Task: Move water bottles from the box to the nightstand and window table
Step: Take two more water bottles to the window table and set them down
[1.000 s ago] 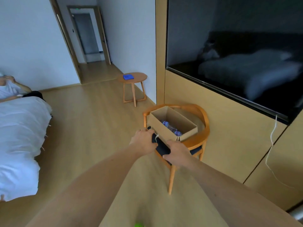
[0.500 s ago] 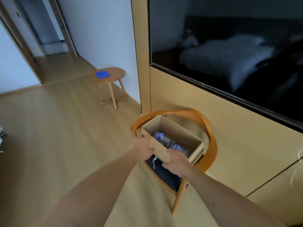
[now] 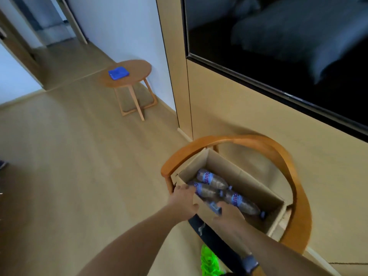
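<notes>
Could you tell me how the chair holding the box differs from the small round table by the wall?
The chair has a curved wooden backrest and a dark seat; the round table is a flat wooden top on crossed legs. The chair carries a cardboard box of bottles; the table carries only a blue item. Both are orange-brown wood.

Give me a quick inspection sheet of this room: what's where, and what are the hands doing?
Surface: wooden chair carrying an open cardboard box.
Job's things: three water bottles lying flat in the box.
Clutter: blue cloth on the round side table.
Hands: left hand grips the box's near wall; right hand reaches over the wall, grasp unclear.
Cables: nothing seen.
Surroundings: wood floor, dark wall screen, open doorway.
</notes>
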Tool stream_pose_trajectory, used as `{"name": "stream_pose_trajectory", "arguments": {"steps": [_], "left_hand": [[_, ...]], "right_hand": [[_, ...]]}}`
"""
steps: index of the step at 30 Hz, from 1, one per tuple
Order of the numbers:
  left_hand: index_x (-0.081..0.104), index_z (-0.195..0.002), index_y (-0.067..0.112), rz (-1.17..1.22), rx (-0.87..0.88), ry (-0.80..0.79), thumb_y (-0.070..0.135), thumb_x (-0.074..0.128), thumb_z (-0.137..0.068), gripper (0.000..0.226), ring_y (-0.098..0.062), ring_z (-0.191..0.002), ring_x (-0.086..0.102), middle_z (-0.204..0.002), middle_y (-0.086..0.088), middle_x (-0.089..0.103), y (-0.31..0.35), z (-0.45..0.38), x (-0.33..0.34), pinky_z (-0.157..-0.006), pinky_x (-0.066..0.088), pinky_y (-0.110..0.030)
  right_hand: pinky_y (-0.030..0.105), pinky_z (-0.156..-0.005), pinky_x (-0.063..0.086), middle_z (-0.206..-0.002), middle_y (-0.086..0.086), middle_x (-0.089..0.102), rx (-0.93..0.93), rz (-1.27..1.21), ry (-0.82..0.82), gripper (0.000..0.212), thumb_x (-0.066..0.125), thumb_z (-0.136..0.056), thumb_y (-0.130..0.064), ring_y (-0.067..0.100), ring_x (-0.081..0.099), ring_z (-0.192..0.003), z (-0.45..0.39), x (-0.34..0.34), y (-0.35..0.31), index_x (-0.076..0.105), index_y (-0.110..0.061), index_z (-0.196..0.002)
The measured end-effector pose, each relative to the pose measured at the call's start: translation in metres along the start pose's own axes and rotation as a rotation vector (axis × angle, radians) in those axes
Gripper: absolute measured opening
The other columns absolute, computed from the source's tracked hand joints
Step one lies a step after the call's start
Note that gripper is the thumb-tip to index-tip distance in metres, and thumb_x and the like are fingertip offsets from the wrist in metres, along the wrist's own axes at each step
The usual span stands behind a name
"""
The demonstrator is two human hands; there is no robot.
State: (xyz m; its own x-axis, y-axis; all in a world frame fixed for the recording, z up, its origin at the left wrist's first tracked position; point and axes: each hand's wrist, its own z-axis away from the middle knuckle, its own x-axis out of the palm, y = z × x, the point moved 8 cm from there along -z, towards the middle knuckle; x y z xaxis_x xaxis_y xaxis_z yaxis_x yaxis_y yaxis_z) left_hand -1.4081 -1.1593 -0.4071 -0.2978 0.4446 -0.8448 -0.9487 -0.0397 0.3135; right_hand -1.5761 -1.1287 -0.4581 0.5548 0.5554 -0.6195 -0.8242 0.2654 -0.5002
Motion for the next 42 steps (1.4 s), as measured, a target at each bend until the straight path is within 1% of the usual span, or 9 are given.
{"name": "stream_pose_trajectory", "arguments": {"steps": [3,7,10,13,18,23,30,37,42], "left_hand": [[0.057,-0.132,0.025,0.038,0.001,-0.023,0.042,0.059,-0.091,0.044,-0.027,-0.123,0.052,-0.133,-0.003,0.056,0.006,-0.044,-0.006,-0.103,0.049,-0.044],[0.056,-0.136,0.023,0.034,0.026,-0.131,0.042,0.06,-0.092,0.048,-0.029,-0.13,0.047,-0.137,-0.005,0.053,0.009,-0.094,0.009,-0.107,0.045,-0.046],[0.053,-0.137,0.019,-0.019,0.025,-0.202,0.043,0.06,-0.094,0.05,-0.031,-0.134,0.04,-0.139,-0.008,0.05,0.002,-0.13,0.032,-0.109,0.042,-0.046],[0.054,-0.136,0.018,-0.083,0.048,-0.253,0.043,0.061,-0.093,0.05,-0.031,-0.134,0.039,-0.138,-0.008,0.05,-0.008,-0.169,0.059,-0.11,0.042,-0.046],[0.051,-0.14,0.022,-0.201,0.178,-0.358,0.039,0.066,-0.09,0.055,-0.033,-0.136,0.039,-0.142,-0.007,0.049,-0.018,-0.245,0.116,-0.111,0.041,-0.05],[0.042,-0.15,0.023,-0.326,0.355,-0.544,0.03,0.071,-0.084,0.072,-0.036,-0.139,0.036,-0.154,-0.007,0.038,-0.013,-0.272,0.174,-0.112,0.04,-0.052],[0.018,-0.158,0.019,-0.615,0.496,-0.456,0.018,0.076,-0.079,0.098,-0.043,-0.135,0.027,-0.152,-0.016,0.019,-0.013,-0.272,0.198,-0.107,0.038,-0.064],[0.025,-0.152,0.02,-0.708,0.587,-0.358,0.007,0.073,-0.078,0.089,-0.046,-0.119,0.041,-0.14,-0.019,0.028,-0.008,-0.278,0.201,-0.083,0.053,-0.055],[0.022,-0.154,0.021,-0.698,0.573,-0.445,0.003,0.07,-0.08,0.09,-0.047,-0.114,0.048,-0.142,-0.02,0.021,-0.006,-0.279,0.2,-0.082,0.051,-0.053]], "right_hand": [[0.011,-0.059,0.038,-0.08,-0.014,0.06,0.045,-0.147,0.023,0.054,0.055,-0.056,-0.073,-0.001,0.056,-0.072,-0.029,-0.017,0.003,0.058,-0.032,-0.092],[0.028,-0.081,0.05,-0.111,0.0,0.069,0.144,-0.037,-0.083,0.032,0.063,-0.085,-0.045,0.022,0.067,-0.105,-0.075,-0.009,0.021,0.059,-0.024,-0.109],[0.029,-0.078,0.049,-0.106,0.002,0.07,0.224,-0.068,-0.114,0.024,0.066,-0.084,-0.04,0.027,0.068,-0.106,-0.104,0.008,0.042,0.061,-0.026,-0.103],[0.028,-0.079,0.051,-0.112,0.004,0.073,0.285,-0.105,-0.138,0.034,0.066,-0.082,-0.037,0.028,0.069,-0.107,-0.131,0.025,0.055,0.066,-0.025,-0.114],[0.038,-0.099,0.053,-0.13,0.008,0.069,0.382,-0.139,-0.174,0.042,0.063,-0.091,-0.034,0.03,0.065,-0.119,-0.168,0.055,0.082,0.063,-0.023,-0.131],[0.047,-0.106,0.048,-0.142,0.016,0.055,0.472,-0.052,-0.257,0.067,0.066,-0.091,-0.032,0.038,0.055,-0.128,-0.188,0.083,0.109,0.039,-0.021,-0.15],[0.054,-0.113,0.04,-0.153,0.015,0.036,0.429,-0.006,-0.33,0.093,0.078,-0.079,-0.034,0.04,0.04,-0.139,-0.231,0.109,0.115,0.028,-0.025,-0.157],[0.041,-0.103,0.05,-0.142,0.009,0.052,0.378,-0.068,-0.299,0.088,0.087,-0.07,-0.03,0.03,0.054,-0.127,-0.248,0.113,0.118,0.045,-0.024,-0.147],[0.034,-0.086,0.055,-0.122,0.004,0.06,0.419,-0.157,-0.369,0.088,0.089,-0.06,-0.013,0.024,0.06,-0.109,-0.241,0.109,0.124,0.052,-0.023,-0.139]]}}
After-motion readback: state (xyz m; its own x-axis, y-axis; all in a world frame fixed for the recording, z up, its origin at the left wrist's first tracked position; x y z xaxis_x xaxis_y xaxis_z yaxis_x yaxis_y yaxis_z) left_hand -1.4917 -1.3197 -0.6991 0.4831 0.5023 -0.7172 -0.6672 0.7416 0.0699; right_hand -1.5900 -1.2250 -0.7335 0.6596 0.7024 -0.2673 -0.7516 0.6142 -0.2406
